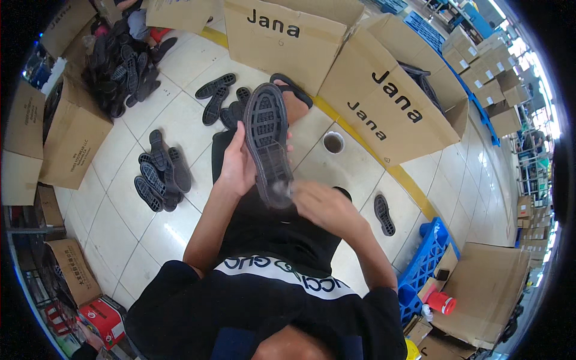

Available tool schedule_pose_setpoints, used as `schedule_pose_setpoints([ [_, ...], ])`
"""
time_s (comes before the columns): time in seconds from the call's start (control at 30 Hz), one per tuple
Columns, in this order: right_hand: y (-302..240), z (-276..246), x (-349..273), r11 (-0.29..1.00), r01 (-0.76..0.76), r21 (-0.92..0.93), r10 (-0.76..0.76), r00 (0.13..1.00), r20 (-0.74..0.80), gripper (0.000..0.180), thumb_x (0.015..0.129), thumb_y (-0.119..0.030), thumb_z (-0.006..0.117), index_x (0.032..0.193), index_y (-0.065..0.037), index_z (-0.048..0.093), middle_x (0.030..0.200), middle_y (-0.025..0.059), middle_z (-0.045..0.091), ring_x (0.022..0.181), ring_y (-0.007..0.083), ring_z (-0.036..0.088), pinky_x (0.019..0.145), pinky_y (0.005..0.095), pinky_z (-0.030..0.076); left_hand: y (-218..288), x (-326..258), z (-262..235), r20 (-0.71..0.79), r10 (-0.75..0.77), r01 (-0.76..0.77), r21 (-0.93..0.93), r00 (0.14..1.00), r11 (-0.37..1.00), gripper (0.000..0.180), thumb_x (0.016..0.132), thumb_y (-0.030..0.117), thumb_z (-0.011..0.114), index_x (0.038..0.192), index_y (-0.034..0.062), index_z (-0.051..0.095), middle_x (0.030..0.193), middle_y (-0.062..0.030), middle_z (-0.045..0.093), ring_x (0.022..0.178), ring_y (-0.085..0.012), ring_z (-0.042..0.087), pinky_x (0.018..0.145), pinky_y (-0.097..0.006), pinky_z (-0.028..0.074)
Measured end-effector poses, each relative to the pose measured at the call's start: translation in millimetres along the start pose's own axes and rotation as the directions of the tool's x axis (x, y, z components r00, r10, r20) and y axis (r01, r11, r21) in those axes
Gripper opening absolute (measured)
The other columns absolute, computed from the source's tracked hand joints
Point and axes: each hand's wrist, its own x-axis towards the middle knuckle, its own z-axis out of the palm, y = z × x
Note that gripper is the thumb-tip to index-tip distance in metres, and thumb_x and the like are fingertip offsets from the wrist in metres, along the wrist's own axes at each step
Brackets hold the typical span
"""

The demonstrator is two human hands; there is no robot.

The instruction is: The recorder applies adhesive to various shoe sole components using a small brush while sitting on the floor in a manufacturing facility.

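A black shoe sole [267, 135] with a gridded inner face is held up in front of me, its heel end toward my body. My left hand [237, 163] is closed around its left edge, with fingertips showing past the right edge. At the heel end my right hand [324, 207] is curled and blurred by motion. A pale smear lies at its fingertips against the sole; whatever is pinched there is too blurred to name. Several loose soles [214, 105] lie on the floor beyond my left hand, and a small stack of soles [159, 171] sits to the left.
Big cardboard boxes [288, 45] stand ahead, another box [75, 135] at left beside a heap of black soles [129, 69]. A round cup [333, 143] and a single sole [384, 215] are on the tiles at right. Near a blue pallet [414, 276] is a red container [442, 303].
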Motion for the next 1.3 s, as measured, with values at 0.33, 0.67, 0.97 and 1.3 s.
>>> schedule_pose_setpoints([
  [0.33, 0, -3, -14, 0.991, 0.028, -0.131, -0.003, 0.983, 0.184, 0.024, 0.078, -0.004, 0.06, 0.101, 0.001, 0.058, 0.116, 0.0145, 0.056, 0.104, 0.0287, 0.059, 0.082, 0.0348, 0.052, -5, 11, -5, -0.017, -0.032, 0.032, -0.003, 0.999, 0.999, 0.074, 0.098, 0.06, 0.018, 0.141, 0.0027, 0.038, 0.132, -0.0231, 0.052, 0.11, -0.0337, 0.059, 0.092, -0.051, 0.049],
  [0.67, 18, -7, -50, 0.978, -0.141, -0.152, 0.157, 0.983, 0.095, 0.021, 0.074, -0.004, 0.06, 0.095, 0.0, 0.056, 0.113, 0.0144, 0.057, 0.104, 0.0285, 0.059, 0.083, 0.0334, 0.051, -40, 51, 10, -0.065, -0.162, 0.166, 0.057, 0.985, 0.985, 0.077, 0.095, 0.064, 0.019, 0.136, 0.003, 0.044, 0.125, -0.0169, 0.057, 0.11, -0.032, 0.058, 0.093, -0.05, 0.048],
  [0.97, -1, -36, -216, 0.57, -0.73, 0.377, 0.792, 0.367, -0.488, 0.017, 0.081, 0.007, 0.065, 0.097, 0.001, 0.061, 0.107, 0.0144, 0.065, 0.09, 0.0221, 0.066, 0.078, 0.0294, 0.055, -230, 128, -12, -0.142, -0.436, 0.44, 0.002, 0.889, 0.898, 0.059, 0.099, 0.051, 0.033, 0.134, 0.0046, 0.046, 0.132, -0.015, 0.053, 0.118, -0.0303, 0.053, 0.103, -0.047, 0.041],
  [1.3, -68, 165, -376, 0.036, -0.457, 0.889, 0.781, -0.543, -0.311, 0.012, 0.092, -0.012, 0.061, 0.094, 0.001, 0.059, 0.079, 0.0076, 0.062, 0.07, 0.0123, 0.06, 0.068, 0.026, 0.052, -444, 183, -117, -0.666, -0.423, 0.749, 0.323, 0.615, 0.579, 0.034, 0.098, 0.038, 0.044, 0.114, 0.0089, 0.053, 0.108, -0.0105, 0.057, 0.103, -0.0289, 0.057, 0.089, -0.051, 0.046],
])
